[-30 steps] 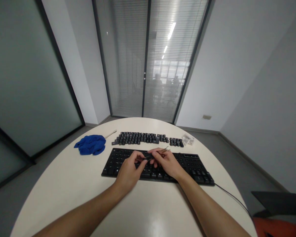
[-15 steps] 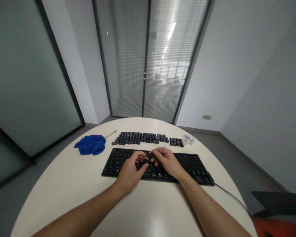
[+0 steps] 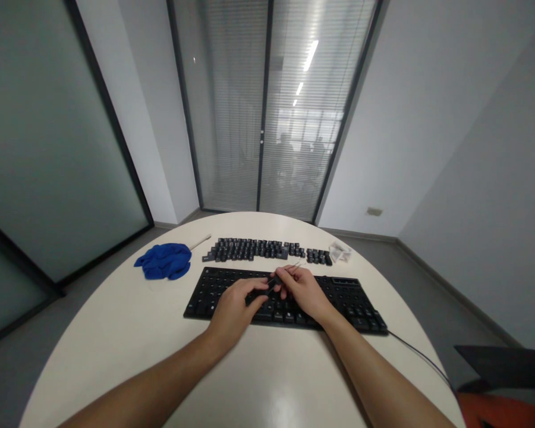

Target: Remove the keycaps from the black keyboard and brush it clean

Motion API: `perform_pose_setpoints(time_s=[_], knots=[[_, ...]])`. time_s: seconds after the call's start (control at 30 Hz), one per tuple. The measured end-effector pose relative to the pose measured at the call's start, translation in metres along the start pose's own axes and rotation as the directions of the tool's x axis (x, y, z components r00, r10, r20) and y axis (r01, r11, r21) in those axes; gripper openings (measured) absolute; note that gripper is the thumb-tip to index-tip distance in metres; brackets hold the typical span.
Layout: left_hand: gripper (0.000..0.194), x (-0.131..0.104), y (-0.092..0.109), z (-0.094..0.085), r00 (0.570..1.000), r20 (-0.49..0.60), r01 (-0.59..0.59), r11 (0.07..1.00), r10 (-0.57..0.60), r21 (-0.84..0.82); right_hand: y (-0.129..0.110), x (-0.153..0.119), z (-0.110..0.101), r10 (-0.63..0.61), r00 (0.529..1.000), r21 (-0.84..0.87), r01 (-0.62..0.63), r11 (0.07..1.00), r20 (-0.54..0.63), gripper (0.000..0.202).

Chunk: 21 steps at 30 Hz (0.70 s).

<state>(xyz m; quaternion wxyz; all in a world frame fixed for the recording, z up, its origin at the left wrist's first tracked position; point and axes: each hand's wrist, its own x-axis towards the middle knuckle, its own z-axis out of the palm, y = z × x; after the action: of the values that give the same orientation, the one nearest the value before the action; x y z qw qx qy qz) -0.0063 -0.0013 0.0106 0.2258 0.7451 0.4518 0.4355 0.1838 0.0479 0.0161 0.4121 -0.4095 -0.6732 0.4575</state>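
Observation:
A black keyboard (image 3: pixel 345 300) lies across the table in front of me, partly covered by both hands. My right hand (image 3: pixel 304 292) is closed on a thin wire tool (image 3: pixel 298 264), whose looped wire end sticks out beyond the fingers. Over the keyboard's middle, my left hand (image 3: pixel 238 303) has its fingertips pressed near the dark end of that tool; whatever small thing they hold is too small to make out. Behind the keyboard, rows of loose black keycaps (image 3: pixel 236 249) stand on the table.
On the left of the round table (image 3: pixel 116 333) lie a crumpled blue cloth (image 3: pixel 164 261) and a light stick (image 3: pixel 200 241). Small clear packets (image 3: pixel 339 252) are at the right back. The keyboard's cable (image 3: pixel 421 355) runs off the right edge, near a red and black chair (image 3: pixel 503 410).
My left hand's fingers have straightened and drawn together over the tool's end. My right hand has barely moved.

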Motion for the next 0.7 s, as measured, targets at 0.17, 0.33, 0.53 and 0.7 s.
perform_pose_setpoints(time_s=[0.17, 0.33, 0.53, 0.7], knots=[[0.011, 0.0008, -0.0013, 0.0007, 0.998, -0.008, -0.059, 0.998, 0.059, 0.013, -0.0011, -0.0015, 0.0001, 0.001, 1.0, -0.016, -0.001, 1.0, -0.003, 0.044], [0.008, 0.0019, -0.0006, 0.0004, 1.0, -0.015, -0.01, 1.0, 0.01, -0.001, -0.0062, -0.0037, 0.001, -0.031, 0.999, -0.041, 0.032, 0.999, 0.028, 0.041], [0.008, 0.0026, -0.001, 0.0013, 0.999, -0.031, 0.006, 0.999, -0.008, -0.037, -0.0076, -0.0036, 0.0021, -0.014, 1.0, -0.047, 0.016, 0.999, 0.023, 0.042], [0.009, 0.0037, 0.0005, 0.0015, 0.995, -0.037, 0.095, 0.993, -0.098, -0.064, -0.0056, -0.0033, 0.0013, -0.018, 1.0, -0.059, 0.019, 0.998, 0.026, 0.042]])
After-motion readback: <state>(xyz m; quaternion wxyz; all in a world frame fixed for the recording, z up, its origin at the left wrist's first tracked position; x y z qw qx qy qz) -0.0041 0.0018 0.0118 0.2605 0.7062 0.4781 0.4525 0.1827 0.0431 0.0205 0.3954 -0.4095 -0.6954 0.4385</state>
